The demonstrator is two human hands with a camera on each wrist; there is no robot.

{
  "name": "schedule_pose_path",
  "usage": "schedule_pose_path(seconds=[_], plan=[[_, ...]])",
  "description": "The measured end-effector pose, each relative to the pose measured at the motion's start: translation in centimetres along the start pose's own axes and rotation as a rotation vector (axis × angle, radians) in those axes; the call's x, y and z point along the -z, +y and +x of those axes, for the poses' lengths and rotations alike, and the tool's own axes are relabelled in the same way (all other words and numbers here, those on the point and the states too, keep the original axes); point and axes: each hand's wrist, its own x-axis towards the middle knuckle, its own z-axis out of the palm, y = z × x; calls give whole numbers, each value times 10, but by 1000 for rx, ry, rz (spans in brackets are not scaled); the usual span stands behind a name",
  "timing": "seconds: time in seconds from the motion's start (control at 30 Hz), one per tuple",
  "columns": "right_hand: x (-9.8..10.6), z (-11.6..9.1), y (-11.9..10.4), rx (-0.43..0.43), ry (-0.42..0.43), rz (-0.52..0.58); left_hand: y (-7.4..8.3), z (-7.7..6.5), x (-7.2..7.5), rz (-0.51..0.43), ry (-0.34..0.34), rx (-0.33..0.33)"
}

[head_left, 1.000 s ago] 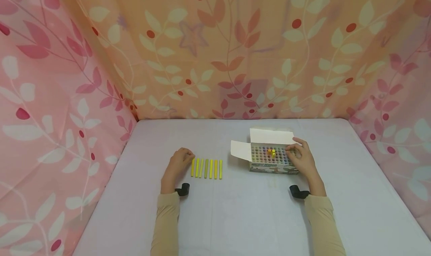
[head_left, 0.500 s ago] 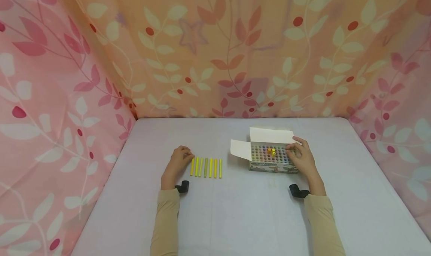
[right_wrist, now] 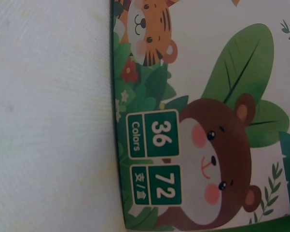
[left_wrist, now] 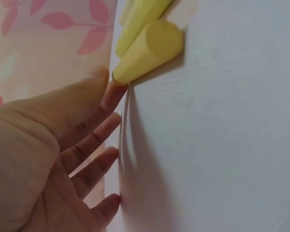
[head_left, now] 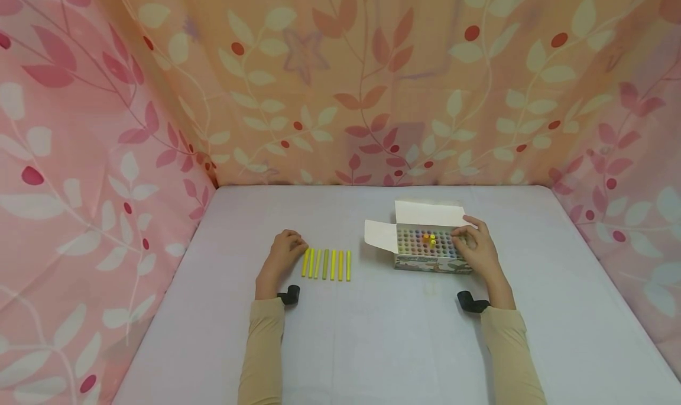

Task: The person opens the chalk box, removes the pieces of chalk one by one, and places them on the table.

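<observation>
My left hand pinches the far end of the leftmost yellow chalk stick between thumb and index finger. In the left wrist view this chalk stick lies close on the table, its near end towards the camera, while the other fingers rest loosely below. Several more yellow and greenish chalk sticks lie beside it in a parallel row. My right hand holds the right end of an open chalk box, its thumb over the tops. Three yellow and orange chalk ends stand above the rest inside.
The box's lid stands up at the back, and a side flap sticks out left. Printed animals cover the box side in the right wrist view. Patterned curtains surround the white table.
The head view has shifted slightly. The leftmost chalk stick leans a little more at its far end under the left fingers; the right hand and the box stay in place.
</observation>
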Motion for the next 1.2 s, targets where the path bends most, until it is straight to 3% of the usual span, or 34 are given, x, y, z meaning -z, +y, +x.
schedule_pose_path(seconds=[0.73,1.0,1.2], plan=[[-1,2,3,17,9,14,-3,-6,4,-23,-33,-12],[0,1,2,9,7,12,3,-9,2,-26,7,-15],[-1,0,3,2,11,15,16,-6,-4,-22,47,-80]])
